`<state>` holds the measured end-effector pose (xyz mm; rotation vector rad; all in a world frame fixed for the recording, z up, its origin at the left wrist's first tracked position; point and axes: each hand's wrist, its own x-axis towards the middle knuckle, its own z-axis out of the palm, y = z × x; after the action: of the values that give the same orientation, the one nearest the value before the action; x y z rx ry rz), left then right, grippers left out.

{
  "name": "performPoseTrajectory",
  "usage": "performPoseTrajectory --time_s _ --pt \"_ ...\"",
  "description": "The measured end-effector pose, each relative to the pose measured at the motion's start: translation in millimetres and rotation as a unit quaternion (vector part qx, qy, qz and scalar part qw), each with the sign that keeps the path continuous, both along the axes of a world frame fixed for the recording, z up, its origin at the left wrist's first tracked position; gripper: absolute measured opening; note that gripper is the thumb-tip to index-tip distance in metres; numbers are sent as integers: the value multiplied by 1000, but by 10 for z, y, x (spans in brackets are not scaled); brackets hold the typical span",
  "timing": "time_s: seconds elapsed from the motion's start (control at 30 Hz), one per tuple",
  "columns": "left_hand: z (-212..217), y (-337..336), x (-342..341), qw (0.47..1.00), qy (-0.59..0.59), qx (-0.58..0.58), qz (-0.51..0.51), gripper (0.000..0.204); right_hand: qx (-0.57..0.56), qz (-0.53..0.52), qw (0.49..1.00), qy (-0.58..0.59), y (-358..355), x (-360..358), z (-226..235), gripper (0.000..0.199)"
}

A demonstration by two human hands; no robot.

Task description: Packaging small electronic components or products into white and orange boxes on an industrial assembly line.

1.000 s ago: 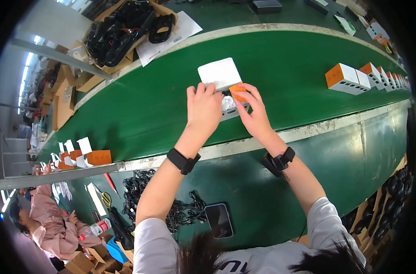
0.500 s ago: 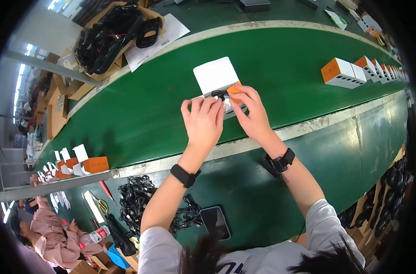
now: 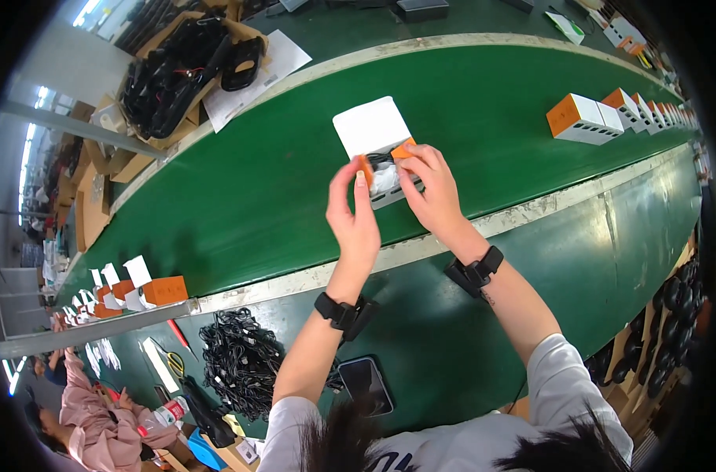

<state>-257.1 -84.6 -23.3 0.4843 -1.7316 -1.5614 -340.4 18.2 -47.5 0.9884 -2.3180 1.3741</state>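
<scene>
An open white-and-orange box (image 3: 386, 197) stands on the green belt with its white lid (image 3: 372, 127) raised at the far side. A coiled black cable (image 3: 381, 158) and a crumpled white wrapping (image 3: 385, 178) show inside it. At the left side of the box, my left hand (image 3: 353, 214) pinches the orange flap (image 3: 365, 170) between thumb and fingers. My right hand (image 3: 434, 193) grips the opposite orange flap (image 3: 403, 149), its thumb over the right wall.
Closed boxes (image 3: 584, 119) line the belt at right; boxes with raised lids (image 3: 158, 290) stand at left. Nearer lie a heap of black cables (image 3: 240, 363), a phone (image 3: 366, 385) and scissors (image 3: 175, 363). Another person (image 3: 106, 421) sits at lower left. A carton (image 3: 177, 79) holds black parts.
My left hand has drawn back from over the box's contents to its left flap, uncovering the white wrapping. My right hand stays at the right flap.
</scene>
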Motion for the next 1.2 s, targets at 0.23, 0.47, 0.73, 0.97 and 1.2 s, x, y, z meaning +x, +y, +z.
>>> performPoseTrajectory --time_s 0.23,0.47,0.73,0.97,1.2 --pt "-73 -125 -238 944 -114 -304 55 40 -11 -3 1000 -6 31 -39 5 8" --pt "-202 -155 -371 994 -71 -85 -9 65 -157 3 965 -211 -11 -138 127 39" --pt "-79 -213 -345 933 -55 -298 -191 45 -41 164 951 -258 370 -550 -18 62" --pt "-80 -146 -370 916 -95 -325 -216 44 -50 271 892 -359 669 -799 176 36" --pt "-126 -88 -444 867 -99 -455 -178 39 -114 238 909 -322 752 -788 27 26"
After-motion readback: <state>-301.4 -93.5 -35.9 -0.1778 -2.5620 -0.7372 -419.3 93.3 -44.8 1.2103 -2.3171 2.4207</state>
